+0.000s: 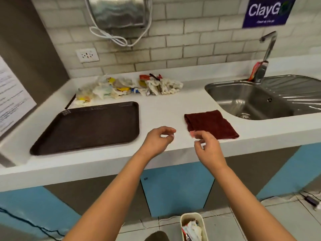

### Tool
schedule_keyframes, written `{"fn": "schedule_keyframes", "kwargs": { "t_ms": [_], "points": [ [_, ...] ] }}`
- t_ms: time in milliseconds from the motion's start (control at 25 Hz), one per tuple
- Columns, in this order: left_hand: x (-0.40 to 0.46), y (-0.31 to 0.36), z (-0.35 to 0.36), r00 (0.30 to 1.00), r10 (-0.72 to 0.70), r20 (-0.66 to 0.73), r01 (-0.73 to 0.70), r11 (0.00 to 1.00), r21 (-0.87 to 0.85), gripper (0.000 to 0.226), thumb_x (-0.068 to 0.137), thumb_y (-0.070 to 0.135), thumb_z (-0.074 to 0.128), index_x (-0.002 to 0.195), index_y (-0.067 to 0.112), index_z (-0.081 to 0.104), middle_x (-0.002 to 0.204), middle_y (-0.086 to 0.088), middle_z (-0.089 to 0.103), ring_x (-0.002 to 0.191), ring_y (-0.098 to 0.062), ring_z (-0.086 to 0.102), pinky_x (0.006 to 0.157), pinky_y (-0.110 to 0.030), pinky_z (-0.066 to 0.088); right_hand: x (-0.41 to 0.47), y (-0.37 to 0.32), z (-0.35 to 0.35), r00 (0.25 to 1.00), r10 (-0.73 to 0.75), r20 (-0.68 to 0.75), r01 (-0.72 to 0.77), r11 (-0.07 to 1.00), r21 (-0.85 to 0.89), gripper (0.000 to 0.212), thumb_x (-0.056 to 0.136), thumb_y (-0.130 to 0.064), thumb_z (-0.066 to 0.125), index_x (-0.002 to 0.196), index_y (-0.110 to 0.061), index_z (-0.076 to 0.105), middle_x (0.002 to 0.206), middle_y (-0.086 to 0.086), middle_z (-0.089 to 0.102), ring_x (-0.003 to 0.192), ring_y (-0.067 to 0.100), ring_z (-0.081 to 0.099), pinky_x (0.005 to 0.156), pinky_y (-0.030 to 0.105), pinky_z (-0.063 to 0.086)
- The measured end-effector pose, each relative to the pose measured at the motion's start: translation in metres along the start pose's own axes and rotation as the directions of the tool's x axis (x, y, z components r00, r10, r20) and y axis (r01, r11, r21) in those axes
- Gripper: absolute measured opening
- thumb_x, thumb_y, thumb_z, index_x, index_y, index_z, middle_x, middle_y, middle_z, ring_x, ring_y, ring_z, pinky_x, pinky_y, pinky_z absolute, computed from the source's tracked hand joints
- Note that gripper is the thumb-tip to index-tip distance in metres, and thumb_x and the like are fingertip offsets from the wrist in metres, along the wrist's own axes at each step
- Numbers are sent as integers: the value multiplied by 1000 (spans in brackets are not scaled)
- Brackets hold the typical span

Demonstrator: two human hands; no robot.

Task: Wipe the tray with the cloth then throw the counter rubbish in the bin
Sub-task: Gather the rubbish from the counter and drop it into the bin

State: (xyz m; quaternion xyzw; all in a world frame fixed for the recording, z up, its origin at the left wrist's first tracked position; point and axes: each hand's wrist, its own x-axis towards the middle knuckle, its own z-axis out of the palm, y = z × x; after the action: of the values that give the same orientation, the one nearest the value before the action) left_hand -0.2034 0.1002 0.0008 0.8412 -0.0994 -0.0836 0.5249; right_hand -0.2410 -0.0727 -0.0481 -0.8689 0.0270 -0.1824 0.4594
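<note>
Both our hands hover over the counter edge at frame centre, holding nothing: left hand (159, 140) with fingers loosely curled, right hand (207, 145) likewise, fingertips just at the near corner of the dark red cloth (211, 124), which lies folded flat at centre right. The brown tray (90, 126) sits centre left, looks bare; rubbish (128, 87) is piled behind it toward the wall, bin (193, 226) on the floor at bottom centre. Step looks like picking up the cloth: we'd pinch it with the right, keep it bunched, steady the tray rim with the left, wipe in full passes.
</note>
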Motion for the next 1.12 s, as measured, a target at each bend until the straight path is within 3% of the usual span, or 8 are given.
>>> {"fn": "schedule_keyframes", "kwargs": {
  "t_ms": [240, 520, 720, 840, 960, 1120],
  "points": [
    [51, -5, -59, 994, 9, -110, -10, 1000, -16, 21, 91, 12, 54, 106, 20, 65, 103, 4, 62, 83, -11, 58, 53, -3, 41, 67, -22, 32, 998, -3, 62, 3, 1000, 0, 24, 87, -1, 50, 104, -13, 62, 104, -2, 57, 87, 16, 54, 78, 24, 41],
    [150, -35, -163, 970, -42, -238, 46, 999, 10, 22, 90, 10, 55, 108, 17, 65, 101, 1, 63, 98, -11, 58, 78, -16, 43, 175, -47, 106, 986, 18, 168, -6, 997, -74, 24, 88, -4, 50, 105, -15, 61, 102, -4, 54, 87, 19, 55, 74, 23, 39],
    [212, -66, -222, 951, -85, -299, 102, 994, 42, 22, 90, 11, 54, 108, 18, 65, 105, 4, 59, 96, -13, 56, 64, -11, 40, 228, -54, 151, 973, 79, 215, -50, 989, -136, 23, 89, -6, 49, 107, -16, 59, 104, -2, 54, 87, 16, 53, 76, 21, 39],
    [252, -86, -248, 948, -99, -302, 130, 988, 84, 26, 90, 11, 53, 112, 19, 64, 113, 0, 58, 90, -15, 55, 70, -18, 40, 258, -57, 170, 970, 114, 213, -75, 980, -183, 25, 90, -9, 49, 112, -18, 58, 106, -5, 53, 90, 14, 52, 78, 19, 37],
    [288, -99, -260, 945, -117, -304, 154, 983, 100, 30, 89, 9, 54, 117, 17, 62, 123, -3, 57, 99, -18, 55, 79, -20, 38, 283, -56, 181, 973, 146, 177, -106, 970, -221, 28, 90, -9, 50, 116, -18, 55, 107, -5, 52, 91, 14, 52, 78, 20, 37],
    [345, -107, -266, 951, -148, -273, 180, 979, 96, 35, 88, 16, 55, 123, 12, 56, 122, -7, 58, 107, -23, 55, 79, -20, 37, 326, -59, 192, 977, 198, 84, -182, 968, -175, 24, 92, -10, 46, 113, -13, 56, 101, 1, 55, 76, 16, 53, 65, 22, 41]
  ]
}}
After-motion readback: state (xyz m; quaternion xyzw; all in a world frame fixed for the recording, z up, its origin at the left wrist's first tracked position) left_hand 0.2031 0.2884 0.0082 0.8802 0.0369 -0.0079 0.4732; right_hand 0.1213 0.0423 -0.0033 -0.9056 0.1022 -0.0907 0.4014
